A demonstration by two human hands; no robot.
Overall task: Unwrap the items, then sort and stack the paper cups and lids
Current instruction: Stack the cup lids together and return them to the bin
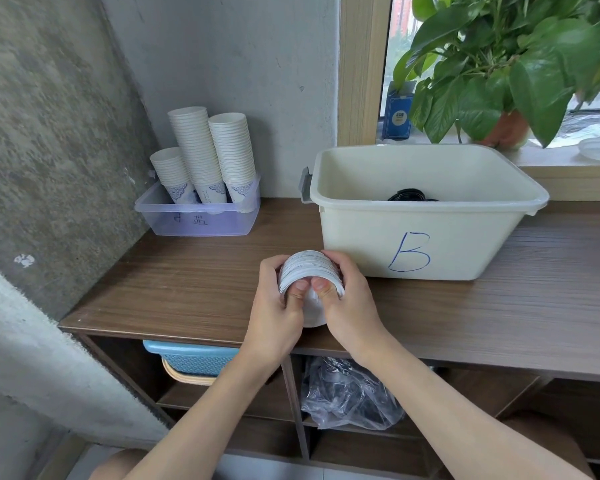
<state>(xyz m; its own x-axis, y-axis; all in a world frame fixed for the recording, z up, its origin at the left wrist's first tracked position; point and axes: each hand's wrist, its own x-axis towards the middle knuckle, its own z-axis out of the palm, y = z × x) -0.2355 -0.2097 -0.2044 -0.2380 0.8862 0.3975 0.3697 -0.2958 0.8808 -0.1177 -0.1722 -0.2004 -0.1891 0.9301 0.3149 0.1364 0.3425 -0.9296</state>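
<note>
Nested paper cup stack (309, 268) at centre frame, above wooden countertop (187, 278), just before cream bin marked B (413, 237). Left hand (278, 306) and right hand (347, 299) both wrap it, fingers curled over rims, thumbs (298, 285) pressed side by side on near face. Likely light, thin-walled, easily crushed; grip at stiffer rims, squeeze gently.

Matt white paper cups (208, 150), glossy cream plastic bin (426, 216) — wood-grain counter (187, 278), rough concrete wall (49, 133).
</note>
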